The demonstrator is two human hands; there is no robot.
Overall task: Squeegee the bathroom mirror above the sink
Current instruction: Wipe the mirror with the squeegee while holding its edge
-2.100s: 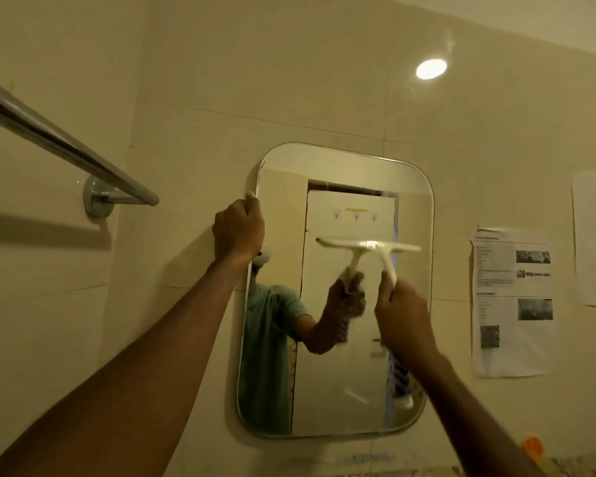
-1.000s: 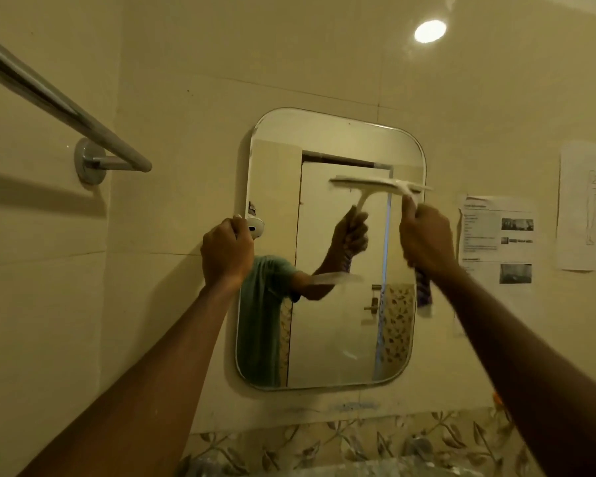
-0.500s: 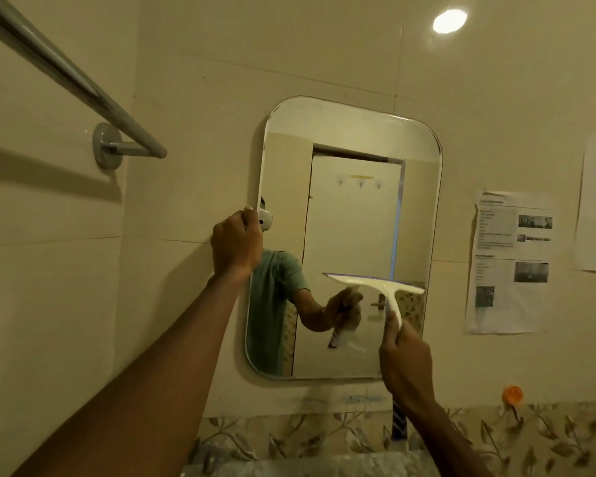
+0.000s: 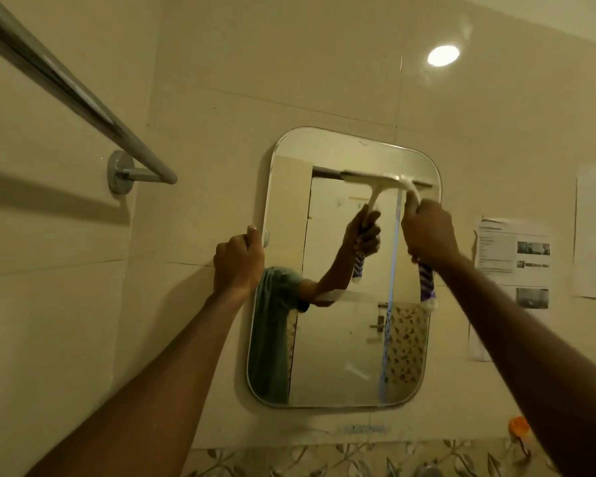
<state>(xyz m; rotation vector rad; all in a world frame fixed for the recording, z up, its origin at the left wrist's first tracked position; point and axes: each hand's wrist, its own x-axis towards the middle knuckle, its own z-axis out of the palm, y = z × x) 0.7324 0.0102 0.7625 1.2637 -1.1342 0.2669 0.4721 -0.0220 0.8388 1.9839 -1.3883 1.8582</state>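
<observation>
Two hands are busy: your left hand grips the left edge of the mirror with curled fingers, and your right hand has its fingers clenched round the handle of the squeegee, whose blade lies level on the glass near the top right. I judge a downward stroke is next, so press evenly and pull straight to the bottom rim without lifting. The mirror hangs on the tiled wall, tall with rounded corners, with faint streaks low down.
</observation>
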